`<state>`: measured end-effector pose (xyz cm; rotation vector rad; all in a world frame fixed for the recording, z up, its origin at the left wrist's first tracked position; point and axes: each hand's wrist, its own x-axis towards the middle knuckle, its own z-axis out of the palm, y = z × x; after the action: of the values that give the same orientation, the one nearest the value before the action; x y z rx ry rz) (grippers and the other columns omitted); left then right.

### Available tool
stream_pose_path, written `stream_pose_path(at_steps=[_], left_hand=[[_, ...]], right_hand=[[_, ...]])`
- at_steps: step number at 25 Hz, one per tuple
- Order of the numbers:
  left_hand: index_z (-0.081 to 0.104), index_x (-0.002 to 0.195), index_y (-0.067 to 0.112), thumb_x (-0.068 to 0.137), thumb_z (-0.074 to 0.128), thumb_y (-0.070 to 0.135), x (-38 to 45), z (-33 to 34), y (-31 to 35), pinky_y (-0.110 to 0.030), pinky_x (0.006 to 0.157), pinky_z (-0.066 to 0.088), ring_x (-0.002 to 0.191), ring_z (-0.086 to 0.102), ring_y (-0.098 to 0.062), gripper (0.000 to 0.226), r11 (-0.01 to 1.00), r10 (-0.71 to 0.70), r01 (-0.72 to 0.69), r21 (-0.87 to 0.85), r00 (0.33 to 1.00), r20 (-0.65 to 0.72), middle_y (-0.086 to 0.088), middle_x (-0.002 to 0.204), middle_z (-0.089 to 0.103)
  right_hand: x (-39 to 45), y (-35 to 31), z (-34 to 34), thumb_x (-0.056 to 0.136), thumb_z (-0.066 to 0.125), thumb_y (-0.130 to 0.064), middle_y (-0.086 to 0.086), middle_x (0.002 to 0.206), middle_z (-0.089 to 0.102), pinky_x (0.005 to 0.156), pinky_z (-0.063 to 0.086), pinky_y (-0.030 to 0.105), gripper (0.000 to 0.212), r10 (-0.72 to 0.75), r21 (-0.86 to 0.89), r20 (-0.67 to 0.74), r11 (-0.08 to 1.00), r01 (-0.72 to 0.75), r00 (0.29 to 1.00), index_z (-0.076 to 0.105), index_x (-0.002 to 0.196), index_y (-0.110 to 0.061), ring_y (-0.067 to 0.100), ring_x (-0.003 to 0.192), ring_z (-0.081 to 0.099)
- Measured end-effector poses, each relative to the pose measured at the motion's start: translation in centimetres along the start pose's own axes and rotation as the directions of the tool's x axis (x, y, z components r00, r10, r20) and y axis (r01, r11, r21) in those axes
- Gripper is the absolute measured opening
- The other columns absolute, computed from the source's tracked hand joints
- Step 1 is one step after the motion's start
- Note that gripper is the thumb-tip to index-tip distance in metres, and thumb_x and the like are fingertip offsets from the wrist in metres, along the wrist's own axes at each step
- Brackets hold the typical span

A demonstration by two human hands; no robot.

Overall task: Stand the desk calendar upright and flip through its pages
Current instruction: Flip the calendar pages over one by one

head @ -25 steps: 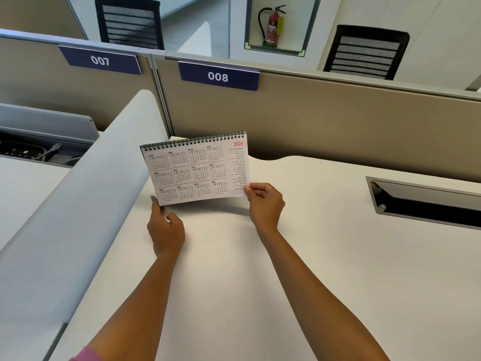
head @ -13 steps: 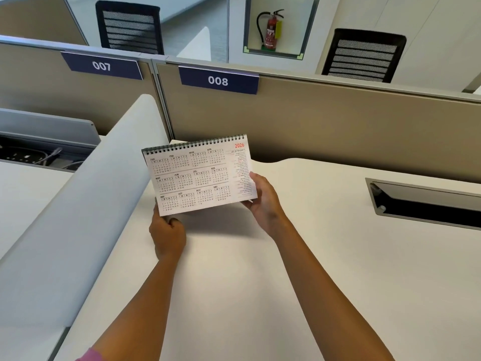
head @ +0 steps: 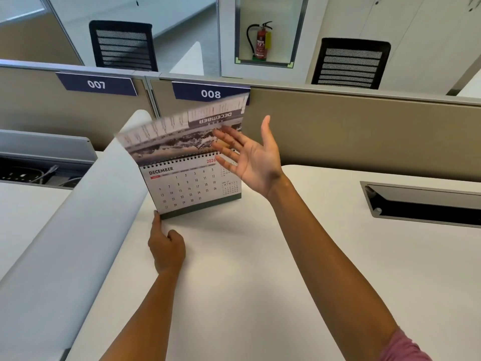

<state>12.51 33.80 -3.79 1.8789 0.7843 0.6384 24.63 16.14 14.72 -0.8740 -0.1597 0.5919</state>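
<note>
The calendar [head: 192, 190] stands upright on the desk [head: 247, 282], left of the frame's centre, its December page facing the camera. Above the spiral [head: 182, 158] a flipped page [head: 179, 131] is blurred in mid-swing, its print upside down.

The right hand [head: 250, 155] is at centre frame, palm open, fingers [head: 226, 138] spread, their tips at or just under the lifted page's right edge; I cannot tell if they touch it. It pinches nothing. The left hand [head: 166, 248] sits below the calendar's lower left corner, thumb touching the base there, other fingers curled loosely on the desk.

The step in hand looks like turning one page over the spiral. To do it well, I judge:
- Keep the left thumb pressing the base corner down, so the stand does not slide or tip backward.
- Let the page ride over the rings on the fingertips, not pulled sideways, which could tear the punched holes.
- Take the next page alone, from its lower right corner.
</note>
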Motion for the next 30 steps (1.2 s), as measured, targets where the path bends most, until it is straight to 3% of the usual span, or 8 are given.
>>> stream_pose_path(at_steps=[8, 11, 13, 16, 18, 21, 24, 30], left_hand=[[0.039, 0.149, 0.010, 0.083, 0.039, -0.009, 0.1, 0.0, -0.2, -0.016, 0.100, 0.032, 0.131, 0.049, -0.025, 0.069, 1.000, 0.012, -0.012, 0.011, 1.000, -0.006, -0.007, 0.148, 0.049], [0.038, 0.150, 0.010, 0.080, 0.035, -0.001, 0.0, 0.0, -0.3, -0.017, 0.102, 0.030, 0.133, 0.047, -0.026, 0.070, 1.000, 0.013, -0.013, 0.005, 1.000, 0.001, -0.007, 0.149, 0.047], [0.038, 0.150, 0.010, 0.077, 0.032, 0.006, 0.1, 0.0, -0.2, -0.012, 0.100, 0.029, 0.133, 0.047, -0.024, 0.073, 1.000, 0.010, -0.010, -0.003, 1.000, 0.008, -0.006, 0.149, 0.047], [0.038, 0.150, 0.011, 0.076, 0.031, 0.008, 0.1, 0.0, -0.3, 0.003, 0.090, 0.026, 0.130, 0.049, -0.022, 0.075, 1.000, 0.012, -0.012, -0.008, 1.000, 0.002, -0.005, 0.149, 0.047], [0.037, 0.150, 0.012, 0.080, 0.033, 0.004, 0.1, 0.1, -0.4, -0.005, 0.094, 0.030, 0.129, 0.049, -0.023, 0.071, 1.000, 0.008, -0.008, -0.005, 1.000, -0.003, -0.005, 0.150, 0.046], [0.036, 0.151, 0.011, 0.084, 0.035, -0.006, 0.2, 0.2, -0.6, -0.019, 0.099, 0.034, 0.132, 0.048, -0.025, 0.069, 1.000, 0.004, -0.004, 0.008, 1.000, -0.006, -0.005, 0.151, 0.045], [0.036, 0.151, 0.011, 0.084, 0.036, -0.006, 0.2, 0.3, -0.5, -0.022, 0.096, 0.038, 0.127, 0.051, -0.028, 0.068, 1.000, 0.009, -0.009, 0.017, 1.000, -0.007, -0.006, 0.151, 0.045], [0.037, 0.150, 0.011, 0.084, 0.035, -0.003, 0.2, 0.3, -0.6, -0.021, 0.101, 0.033, 0.133, 0.047, -0.026, 0.068, 1.000, 0.000, 0.000, 0.024, 1.000, -0.004, -0.006, 0.151, 0.045]], right_hand=[[3.6, 0.3, 0.1, 0.095, 0.030, -0.064, 0.006, 0.125, 0.065, 0.096, 0.049, 0.035, 0.074, -0.046, -0.184, -0.106, 0.983, 0.026, 0.993, 0.040, 0.144, -0.010, 0.021, 0.111, 0.061], [3.5, 1.1, -0.5, 0.099, 0.044, -0.046, 0.001, 0.117, 0.068, 0.087, 0.054, 0.028, 0.050, -0.147, -0.334, -0.194, 0.940, 0.076, 0.970, 0.049, 0.136, -0.013, 0.017, 0.105, 0.066], [3.0, 2.1, -1.6, 0.098, 0.052, -0.033, -0.001, 0.108, 0.070, 0.081, 0.054, 0.023, 0.033, -0.279, -0.426, -0.302, 0.895, 0.133, 0.912, 0.058, 0.125, -0.014, 0.014, 0.098, 0.067], [1.8, 4.6, -3.7, 0.094, 0.058, -0.016, 0.002, 0.102, 0.070, 0.077, 0.055, 0.022, 0.017, -0.440, -0.523, -0.524, 0.842, 0.132, 0.730, 0.066, 0.109, -0.014, 0.016, 0.092, 0.068], [1.2, 6.5, -4.8, 0.094, 0.057, -0.015, 0.001, 0.106, 0.069, 0.074, 0.053, 0.019, 0.016, -0.487, -0.617, -0.600, 0.787, 0.021, 0.635, 0.065, 0.107, -0.015, 0.018, 0.096, 0.066], [0.9, 9.0, -6.1, 0.096, 0.056, -0.014, 0.006, 0.128, 0.062, 0.080, 0.049, 0.016, 0.028, -0.402, -0.696, -0.578, 0.697, -0.171, 0.710, 0.056, 0.124, -0.013, 0.017, 0.106, 0.059], [0.7, 10.9, -6.3, 0.094, 0.061, -0.017, 0.009, 0.144, 0.048, 0.101, 0.048, 0.038, 0.048, -0.254, -0.721, -0.530, 0.637, -0.273, 0.809, 0.043, 0.138, -0.014, 0.027, 0.127, 0.051], [0.3, 12.0, -5.0, 0.092, 0.062, -0.014, 0.009, 0.142, 0.046, 0.104, 0.046, 0.041, 0.055, -0.260, -0.727, -0.507, 0.642, -0.245, 0.822, 0.039, 0.141, -0.019, 0.027, 0.130, 0.047]])
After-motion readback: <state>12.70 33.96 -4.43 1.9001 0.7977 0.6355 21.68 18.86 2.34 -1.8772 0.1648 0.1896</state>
